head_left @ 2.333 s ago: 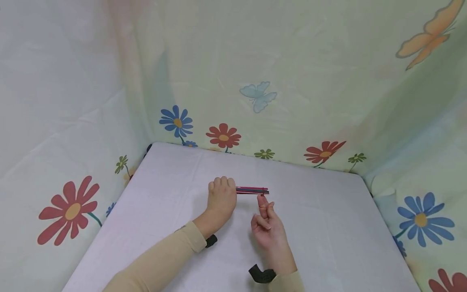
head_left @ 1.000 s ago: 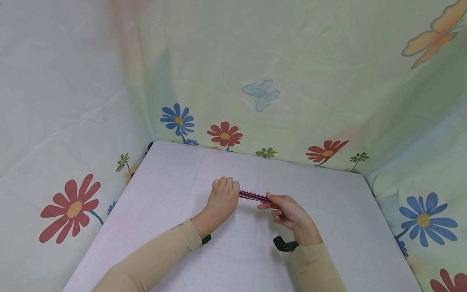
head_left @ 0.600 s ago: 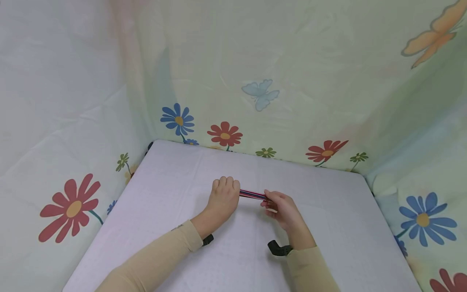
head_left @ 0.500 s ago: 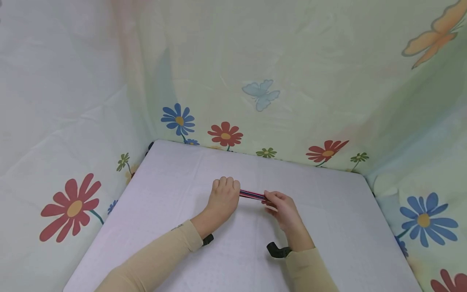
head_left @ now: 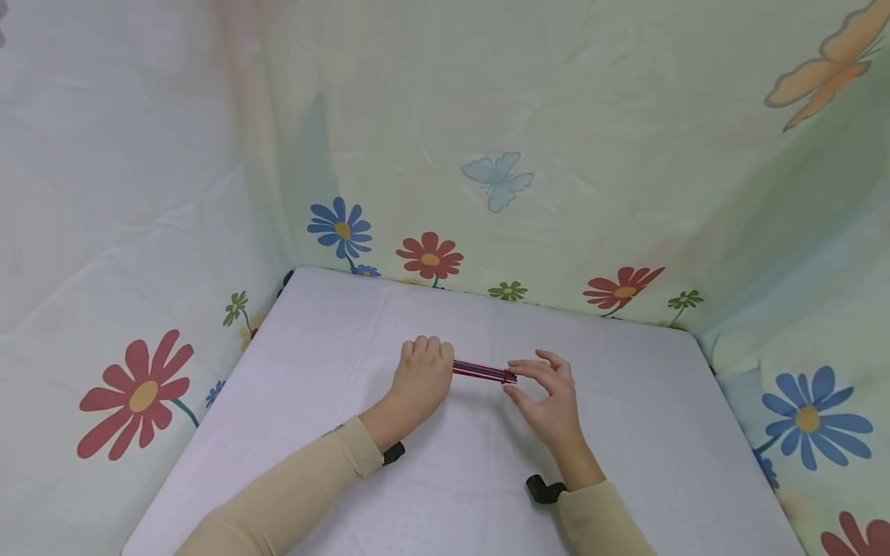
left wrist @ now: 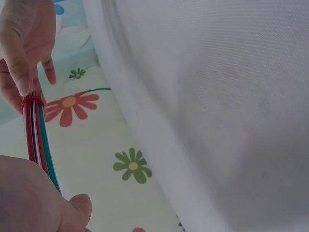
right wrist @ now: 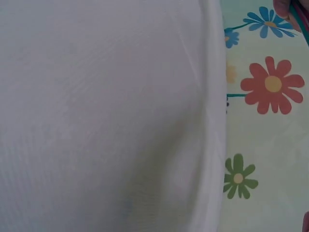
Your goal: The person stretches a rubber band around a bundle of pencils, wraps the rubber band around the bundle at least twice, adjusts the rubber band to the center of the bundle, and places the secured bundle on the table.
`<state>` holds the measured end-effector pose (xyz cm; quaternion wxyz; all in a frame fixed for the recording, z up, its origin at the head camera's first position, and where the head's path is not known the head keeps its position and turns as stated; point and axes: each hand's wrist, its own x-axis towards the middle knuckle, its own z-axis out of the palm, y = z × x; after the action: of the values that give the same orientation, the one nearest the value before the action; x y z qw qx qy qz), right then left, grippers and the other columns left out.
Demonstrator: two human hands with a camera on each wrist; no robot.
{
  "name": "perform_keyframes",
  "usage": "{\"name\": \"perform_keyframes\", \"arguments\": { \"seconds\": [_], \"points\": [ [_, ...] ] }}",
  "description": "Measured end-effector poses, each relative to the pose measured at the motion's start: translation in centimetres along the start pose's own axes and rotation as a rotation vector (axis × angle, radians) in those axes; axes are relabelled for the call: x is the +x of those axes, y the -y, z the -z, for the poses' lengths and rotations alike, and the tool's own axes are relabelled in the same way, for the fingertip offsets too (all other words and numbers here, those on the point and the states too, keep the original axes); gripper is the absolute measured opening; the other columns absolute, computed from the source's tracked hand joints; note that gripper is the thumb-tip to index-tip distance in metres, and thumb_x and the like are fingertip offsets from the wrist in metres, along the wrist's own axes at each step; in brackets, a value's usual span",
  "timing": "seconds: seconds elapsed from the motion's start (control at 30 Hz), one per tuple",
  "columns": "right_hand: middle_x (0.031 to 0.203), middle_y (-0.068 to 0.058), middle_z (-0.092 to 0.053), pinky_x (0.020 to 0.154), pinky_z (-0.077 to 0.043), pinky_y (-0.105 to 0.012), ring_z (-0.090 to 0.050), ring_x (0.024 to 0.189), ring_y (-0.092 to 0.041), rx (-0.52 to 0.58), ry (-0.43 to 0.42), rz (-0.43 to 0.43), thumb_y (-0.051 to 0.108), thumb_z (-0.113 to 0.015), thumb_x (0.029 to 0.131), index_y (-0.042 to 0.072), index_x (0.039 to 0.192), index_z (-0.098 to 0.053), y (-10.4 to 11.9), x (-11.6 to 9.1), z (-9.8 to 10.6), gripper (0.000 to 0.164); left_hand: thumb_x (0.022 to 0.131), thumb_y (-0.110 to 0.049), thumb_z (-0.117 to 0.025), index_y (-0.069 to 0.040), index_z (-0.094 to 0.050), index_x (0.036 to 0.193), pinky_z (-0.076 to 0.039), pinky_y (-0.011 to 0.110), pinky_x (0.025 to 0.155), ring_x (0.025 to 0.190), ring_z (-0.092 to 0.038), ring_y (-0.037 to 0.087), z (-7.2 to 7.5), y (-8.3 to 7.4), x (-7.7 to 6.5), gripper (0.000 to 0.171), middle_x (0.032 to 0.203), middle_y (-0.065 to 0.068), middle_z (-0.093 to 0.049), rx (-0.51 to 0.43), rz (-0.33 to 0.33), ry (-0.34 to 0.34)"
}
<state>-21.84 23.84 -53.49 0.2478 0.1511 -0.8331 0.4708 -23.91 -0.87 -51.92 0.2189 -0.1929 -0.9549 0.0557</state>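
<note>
1 right hand [head_left: 556, 400]: spread wide around the tip of the stick bundle [head_left: 478, 371]; contact cannot be told.
Left hand [head_left: 422, 375]: bundle gripped, held above the table [head_left: 445, 494].
Red band [left wrist: 32, 99]: looped near the tip; probably best seated evenly, with the grip kept firm.

Counter [head_left: 647, 432], pale cloth [head_left: 327, 316] over it, faint crease [head_left: 376, 313] beyond the left hand [head_left: 420, 374], soft shadow [head_left: 516, 426] near the right hand [head_left: 552, 398], far edge [head_left: 542, 310] beyond both.

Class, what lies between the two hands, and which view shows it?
A bundle of thin coloured sticks, gripped by the left hand, in the head view. The left wrist view shows a red band around it near the right hand.
</note>
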Motion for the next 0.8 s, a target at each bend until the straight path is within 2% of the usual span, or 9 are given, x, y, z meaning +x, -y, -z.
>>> {"name": "perform_keyframes", "arguments": {
  "seconds": [0.1,0.27,0.4,0.57,0.7,0.8],
  "points": [
    [0.103,-0.007,-0.083,0.113,-0.027,-0.064,-0.052,0.135,-0.037,-0.05,-0.023,0.064,0.0,-0.096,0.074,0.017,0.103,-0.084,0.0,-0.1,0.0,0.036,0.108,-0.021,-0.059,-0.015,-0.048,0.087,-0.021,0.033,0.071,0.081,-0.047,0.018,0.1,0.0,0.1,0.024,0.083,0.0,-0.05,-0.004,-0.018,0.005],
    [0.095,-0.006,-0.082,0.11,-0.026,-0.063,-0.053,0.13,-0.035,-0.066,-0.048,0.101,-0.002,-0.096,0.073,0.017,0.098,-0.085,-0.2,-0.2,-0.2,0.033,0.107,-0.021,-0.059,-0.016,-0.048,0.087,-0.023,0.033,0.071,0.08,-0.048,0.018,0.3,-0.2,0.0,0.023,0.083,0.0,-0.051,0.005,-0.022,-0.008],
    [0.096,-0.007,-0.082,0.11,-0.024,-0.063,-0.053,0.13,-0.037,-0.046,-0.042,0.133,-0.003,-0.094,0.074,0.015,0.099,-0.085,-0.3,-0.3,-0.7,0.032,0.108,-0.021,-0.059,-0.016,-0.049,0.088,-0.026,0.033,0.072,0.082,-0.049,0.018,0.2,-0.4,0.0,0.023,0.084,0.0,-0.052,0.006,-0.023,-0.006],
    [0.101,-0.008,-0.083,0.109,-0.023,-0.065,-0.053,0.131,-0.035,-0.031,0.007,0.175,0.001,-0.092,0.079,0.015,0.107,-0.086,-0.1,-0.2,-1.7,0.032,0.106,-0.024,-0.063,-0.015,-0.053,0.092,-0.034,0.035,0.074,0.085,-0.052,0.019,0.2,-0.7,-0.1,0.019,0.088,0.001,-0.056,-0.03,-0.024,-0.007],
    [0.101,-0.008,-0.083,0.108,-0.023,-0.065,-0.053,0.131,-0.031,-0.039,0.004,0.195,0.0,-0.092,0.077,0.013,0.108,-0.086,0.0,-0.2,-2.1,0.034,0.105,-0.025,-0.065,-0.015,-0.054,0.095,-0.034,0.034,0.074,0.086,-0.053,0.019,0.2,-0.7,-0.2,0.018,0.088,0.001,-0.056,-0.026,-0.012,0.009],
    [0.103,-0.008,-0.083,0.107,-0.022,-0.065,-0.053,0.131,-0.034,-0.048,-0.003,0.22,-0.002,-0.094,0.074,0.012,0.11,-0.085,0.1,-0.3,-2.2,0.04,0.105,-0.025,-0.065,-0.015,-0.054,0.094,-0.034,0.034,0.075,0.086,-0.052,0.019,0.3,-0.6,-0.3,0.018,0.088,0.001,-0.056,-0.025,-0.013,0.021]
  ]
}}
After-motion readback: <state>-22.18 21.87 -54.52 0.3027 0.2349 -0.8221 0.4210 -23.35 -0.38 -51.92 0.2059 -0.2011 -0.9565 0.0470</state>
